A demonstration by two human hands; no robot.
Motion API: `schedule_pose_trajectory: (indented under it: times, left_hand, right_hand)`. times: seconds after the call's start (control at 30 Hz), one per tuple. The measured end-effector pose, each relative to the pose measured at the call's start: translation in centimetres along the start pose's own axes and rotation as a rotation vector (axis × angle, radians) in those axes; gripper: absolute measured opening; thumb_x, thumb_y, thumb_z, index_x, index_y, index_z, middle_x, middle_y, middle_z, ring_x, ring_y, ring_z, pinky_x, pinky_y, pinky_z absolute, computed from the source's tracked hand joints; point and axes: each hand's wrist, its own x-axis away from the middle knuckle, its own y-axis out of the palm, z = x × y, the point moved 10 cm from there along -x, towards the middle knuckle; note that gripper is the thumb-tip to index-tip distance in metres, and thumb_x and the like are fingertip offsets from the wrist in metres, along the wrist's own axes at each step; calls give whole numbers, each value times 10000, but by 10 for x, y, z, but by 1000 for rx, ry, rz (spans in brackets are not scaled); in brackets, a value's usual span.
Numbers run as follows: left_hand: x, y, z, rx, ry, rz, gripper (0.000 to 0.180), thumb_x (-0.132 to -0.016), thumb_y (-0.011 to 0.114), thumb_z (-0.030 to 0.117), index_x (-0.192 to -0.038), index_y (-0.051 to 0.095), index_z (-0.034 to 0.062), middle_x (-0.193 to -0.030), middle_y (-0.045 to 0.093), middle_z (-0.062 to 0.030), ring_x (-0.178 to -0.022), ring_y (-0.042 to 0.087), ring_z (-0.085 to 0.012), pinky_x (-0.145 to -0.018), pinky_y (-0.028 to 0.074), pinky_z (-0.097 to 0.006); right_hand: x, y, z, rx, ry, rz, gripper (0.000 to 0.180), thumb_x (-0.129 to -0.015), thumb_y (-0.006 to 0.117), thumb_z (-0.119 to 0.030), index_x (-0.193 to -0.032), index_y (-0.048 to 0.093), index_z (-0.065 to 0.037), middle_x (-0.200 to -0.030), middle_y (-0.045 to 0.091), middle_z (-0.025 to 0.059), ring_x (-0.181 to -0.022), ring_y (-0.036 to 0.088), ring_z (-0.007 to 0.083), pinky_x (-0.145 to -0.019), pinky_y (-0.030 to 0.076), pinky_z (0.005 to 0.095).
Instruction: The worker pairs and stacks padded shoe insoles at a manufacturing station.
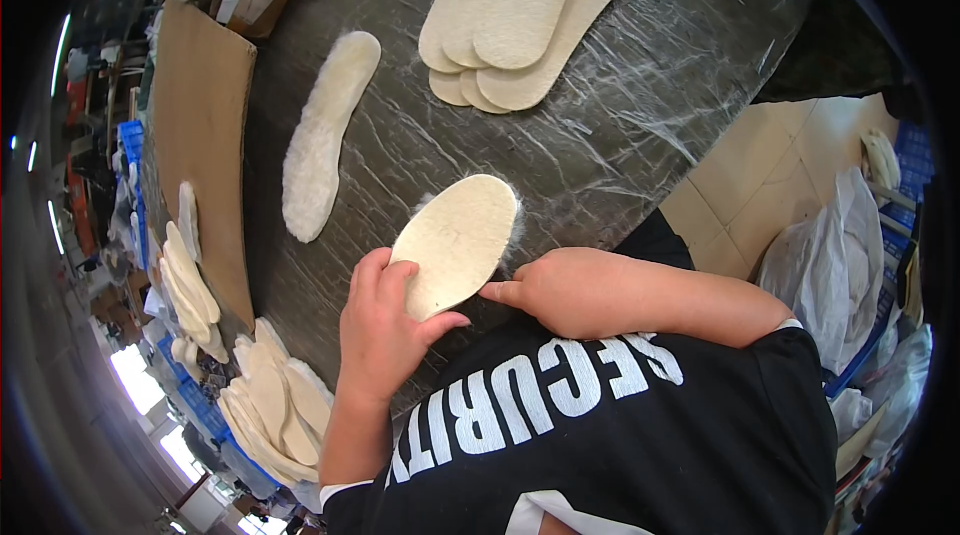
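A cream insole (457,240) with white fleece at its rim is held tilted above the table near my body, its smooth side showing. My left hand (385,320) grips its lower left edge, thumb below and fingers along the side. At the lower right edge, the extended index finger of my right hand (540,290) touches the insole; the other fingers are curled and partly hidden. To the left lies another insole (325,145), fluffy side up. Farther back, several cream insoles (515,5) are stacked, smooth side up.
The dark table (590,160) has a wrinkled clear plastic cover. A brown board (205,135) stands along its left side. Loose insoles (275,400) are heaped at the lower left. Clear plastic bags (825,270) stand beyond the table's right edge, above the tiled floor (745,175).
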Motion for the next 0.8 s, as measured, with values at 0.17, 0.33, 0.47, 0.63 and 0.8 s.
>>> schedule_pose_trajectory:
  times: [0.17,0.33,0.47,0.63,0.8]
  left_hand:
    - [-1,3,2,-1,-28,0,784,-502,899,408,-1093,552,28,-1219,533,-185,-1087,561,-391,-888,499,-446]
    - [-4,3,8,-68,36,8,793,-523,898,397,-1120,540,19,-1213,519,-174,-1086,561,-360,-814,539,-430]
    - [-3,6,7,-51,23,-4,784,-530,891,392,-1116,539,9,-1209,519,-176,-1070,561,-358,-806,539,-423]
    - [-3,6,11,-12,26,-60,801,-537,874,415,-1123,536,-12,-1228,501,-186,-1102,543,-358,-809,537,-413]
    - [5,-14,0,190,-13,-90,728,-633,864,390,-1135,531,-20,-1253,475,-201,-1132,539,-384,-862,526,-426]
  right_hand:
    - [0,0,-1,13,-18,15,593,-841,557,-27,-1427,473,-56,-1068,657,191,-990,658,365,-849,521,454]
    - [3,-9,1,-46,-80,100,461,-864,599,-89,-1321,570,-40,-1037,658,178,-947,660,358,-809,520,449]
    - [3,-42,-3,43,-16,283,562,-743,791,-193,-1258,595,-85,-1133,627,176,-1067,624,337,-855,495,446]
    - [-7,-74,-18,357,-178,677,1095,-533,897,-276,-1478,360,-143,-1461,398,180,-1398,334,361,-1156,224,580]
    - [-18,-63,-10,390,-114,583,1095,-551,885,-276,-1496,346,-156,-1410,443,167,-1349,405,323,-1147,221,610]
